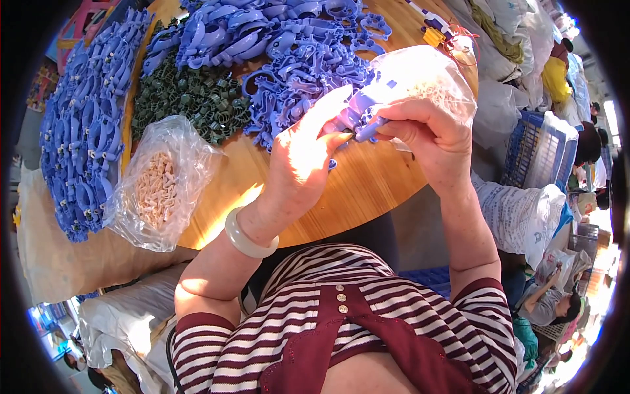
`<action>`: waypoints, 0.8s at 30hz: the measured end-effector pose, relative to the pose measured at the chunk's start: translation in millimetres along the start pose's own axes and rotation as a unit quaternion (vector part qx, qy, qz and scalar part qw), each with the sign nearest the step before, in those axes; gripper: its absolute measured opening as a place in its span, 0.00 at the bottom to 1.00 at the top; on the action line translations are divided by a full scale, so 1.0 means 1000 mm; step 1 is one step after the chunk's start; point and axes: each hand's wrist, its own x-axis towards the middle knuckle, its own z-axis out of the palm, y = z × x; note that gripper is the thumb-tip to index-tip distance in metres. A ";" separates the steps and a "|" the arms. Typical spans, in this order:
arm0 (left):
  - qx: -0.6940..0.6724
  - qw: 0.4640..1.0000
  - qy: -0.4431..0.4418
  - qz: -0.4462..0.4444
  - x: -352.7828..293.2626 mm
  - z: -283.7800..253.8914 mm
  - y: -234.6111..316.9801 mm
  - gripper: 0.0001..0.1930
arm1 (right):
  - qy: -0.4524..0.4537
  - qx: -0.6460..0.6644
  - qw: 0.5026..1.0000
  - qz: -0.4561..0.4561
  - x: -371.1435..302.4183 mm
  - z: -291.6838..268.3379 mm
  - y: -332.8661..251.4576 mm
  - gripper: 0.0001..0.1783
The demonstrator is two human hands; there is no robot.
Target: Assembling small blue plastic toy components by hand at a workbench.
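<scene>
Over the near part of a round wooden table [367, 187], both of my hands are closed on a small periwinkle-blue plastic part [365, 107]. My left hand [300, 152] pinches it from the left with thumb and fingers. On the other side, the fingertips of my right hand [430, 131] grip its lower end. My fingers hide much of the part, so its full shape is unclear. Just beyond lies a heap of small blue plastic parts [308, 72]. Behind my right hand sits a clear plastic bag [430, 72] with small pale pieces in it.
Dark green small parts [190, 98] are piled on the table's left. Nearer stands an open clear bag of peach-coloured pieces [157, 187]. Blue assembled parts [82, 131] fill a board at far left. A white-and-purple tool [430, 18] lies at the far right; crates [535, 148] and sacks stand beyond.
</scene>
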 end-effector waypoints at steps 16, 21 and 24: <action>0.039 0.999 0.003 0.002 0.002 -0.003 0.002 0.16 | -0.069 -0.190 0.957 -0.208 0.014 -0.003 0.016 0.14; 0.134 0.989 -0.036 0.039 0.001 -0.007 0.001 0.20 | -0.123 -0.244 0.923 -0.269 0.021 -0.012 0.013 0.16; 0.114 0.992 -0.029 0.037 0.000 -0.004 -0.003 0.20 | -0.165 -0.268 0.896 -0.312 0.030 -0.017 0.010 0.15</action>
